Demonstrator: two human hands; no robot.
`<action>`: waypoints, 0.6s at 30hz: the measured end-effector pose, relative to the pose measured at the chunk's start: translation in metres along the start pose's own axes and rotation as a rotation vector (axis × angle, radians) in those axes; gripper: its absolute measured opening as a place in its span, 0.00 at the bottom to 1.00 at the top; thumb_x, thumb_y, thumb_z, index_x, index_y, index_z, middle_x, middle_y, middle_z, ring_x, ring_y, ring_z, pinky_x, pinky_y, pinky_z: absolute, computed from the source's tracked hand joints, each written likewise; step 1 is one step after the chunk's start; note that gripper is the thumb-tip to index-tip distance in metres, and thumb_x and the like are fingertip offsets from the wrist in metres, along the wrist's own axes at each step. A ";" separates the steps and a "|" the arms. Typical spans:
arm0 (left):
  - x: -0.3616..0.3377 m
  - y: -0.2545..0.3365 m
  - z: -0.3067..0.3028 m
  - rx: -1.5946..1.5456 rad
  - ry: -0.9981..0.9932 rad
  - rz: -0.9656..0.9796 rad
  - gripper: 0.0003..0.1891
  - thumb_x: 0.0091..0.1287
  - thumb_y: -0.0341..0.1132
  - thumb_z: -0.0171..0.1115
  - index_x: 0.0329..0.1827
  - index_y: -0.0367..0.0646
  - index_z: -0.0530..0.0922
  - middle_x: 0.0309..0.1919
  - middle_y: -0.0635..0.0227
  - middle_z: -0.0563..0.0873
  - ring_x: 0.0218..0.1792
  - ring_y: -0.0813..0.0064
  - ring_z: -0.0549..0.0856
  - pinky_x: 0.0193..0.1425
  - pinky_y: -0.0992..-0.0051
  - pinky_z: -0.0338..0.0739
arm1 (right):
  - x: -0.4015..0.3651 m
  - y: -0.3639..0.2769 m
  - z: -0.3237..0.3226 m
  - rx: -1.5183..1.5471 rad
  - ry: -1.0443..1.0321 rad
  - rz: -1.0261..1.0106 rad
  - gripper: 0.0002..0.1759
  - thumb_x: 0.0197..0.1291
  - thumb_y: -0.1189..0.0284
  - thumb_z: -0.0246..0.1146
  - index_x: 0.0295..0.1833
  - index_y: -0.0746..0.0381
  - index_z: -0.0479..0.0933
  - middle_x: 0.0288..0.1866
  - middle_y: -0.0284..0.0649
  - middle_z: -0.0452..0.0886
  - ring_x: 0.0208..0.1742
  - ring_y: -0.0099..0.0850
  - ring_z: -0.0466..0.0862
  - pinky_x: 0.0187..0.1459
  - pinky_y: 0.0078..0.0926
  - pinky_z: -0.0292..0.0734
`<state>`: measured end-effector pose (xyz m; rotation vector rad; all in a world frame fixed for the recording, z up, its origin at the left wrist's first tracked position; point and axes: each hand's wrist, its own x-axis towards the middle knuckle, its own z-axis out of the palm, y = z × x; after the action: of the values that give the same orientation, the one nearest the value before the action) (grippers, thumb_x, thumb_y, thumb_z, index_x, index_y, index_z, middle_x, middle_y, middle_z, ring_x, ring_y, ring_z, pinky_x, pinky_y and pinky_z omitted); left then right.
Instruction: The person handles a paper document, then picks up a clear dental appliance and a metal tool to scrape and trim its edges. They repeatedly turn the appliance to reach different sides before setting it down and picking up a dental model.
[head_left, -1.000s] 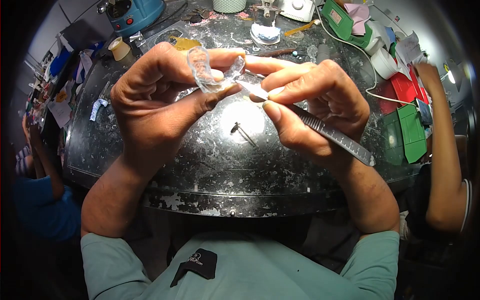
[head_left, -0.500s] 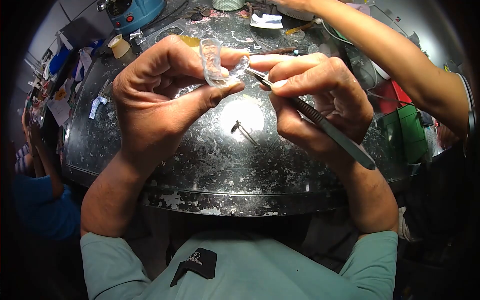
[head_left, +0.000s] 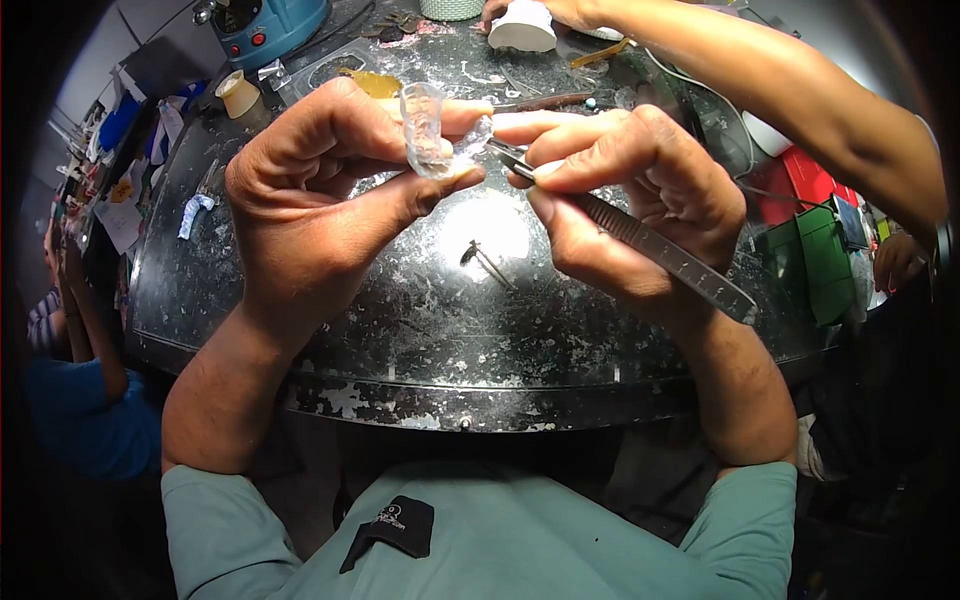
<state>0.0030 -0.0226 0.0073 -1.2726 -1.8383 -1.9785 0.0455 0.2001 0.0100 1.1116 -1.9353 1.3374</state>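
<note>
Between thumb and fingers, my left hand (head_left: 310,195) pinches a clear plastic dental aligner (head_left: 423,130), holding it up above the bench with its curved arch facing right. My right hand (head_left: 640,200) grips a metal scalpel (head_left: 650,245) like a pen, its ridged flat handle slanting down to the right. The scalpel's tip is right at the aligner's right end, and a stretched finger of my right hand reaches close beside it. Below the hands, a small dark metal piece with thin prongs (head_left: 485,264) lies in the bright light spot.
The black, scuffed bench (head_left: 420,340) curves in front of me. Across it, another person's arm (head_left: 770,70) reaches to a white plaster model (head_left: 522,27). A blue machine (head_left: 262,30), a cream cup (head_left: 238,94) and a whitish curved piece (head_left: 195,214) are at left; a green box (head_left: 825,262) is at right.
My right hand has shifted slightly left and the scalpel's handle has rolled, showing its ruler marks. The aligner has turned a little. The other person's hand has tipped up the white model.
</note>
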 end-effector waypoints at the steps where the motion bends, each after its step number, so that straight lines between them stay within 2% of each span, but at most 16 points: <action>1: 0.000 0.000 -0.001 0.000 0.000 0.000 0.11 0.58 0.15 0.68 0.37 0.37 0.77 0.47 0.46 0.87 0.55 0.56 0.85 0.59 0.62 0.82 | 0.000 0.000 0.000 0.009 0.003 0.016 0.14 0.50 0.94 0.64 0.41 0.69 0.75 0.41 0.49 0.83 0.55 0.44 0.85 0.58 0.39 0.80; 8: 0.001 -0.003 -0.003 0.027 -0.029 0.058 0.10 0.59 0.17 0.69 0.38 0.37 0.78 0.48 0.47 0.87 0.55 0.58 0.86 0.59 0.63 0.83 | -0.001 0.003 0.000 0.082 0.018 0.013 0.12 0.52 0.92 0.65 0.42 0.69 0.77 0.42 0.50 0.84 0.55 0.44 0.85 0.59 0.42 0.80; 13: 0.001 -0.002 -0.003 0.014 -0.053 0.075 0.09 0.60 0.18 0.68 0.40 0.37 0.79 0.49 0.47 0.87 0.56 0.58 0.86 0.59 0.63 0.83 | -0.002 0.006 0.000 0.145 0.035 0.009 0.11 0.53 0.90 0.64 0.42 0.68 0.77 0.40 0.48 0.84 0.51 0.39 0.86 0.63 0.53 0.78; 18: 0.000 -0.005 -0.003 0.016 -0.033 0.086 0.09 0.60 0.18 0.68 0.40 0.37 0.79 0.49 0.47 0.86 0.55 0.59 0.86 0.58 0.64 0.84 | -0.002 0.008 -0.001 0.109 0.020 -0.027 0.10 0.54 0.89 0.64 0.42 0.69 0.77 0.39 0.47 0.83 0.51 0.39 0.86 0.63 0.53 0.78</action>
<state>-0.0018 -0.0239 0.0042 -1.3633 -1.7788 -1.9065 0.0395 0.2031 0.0052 1.1679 -1.8456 1.4483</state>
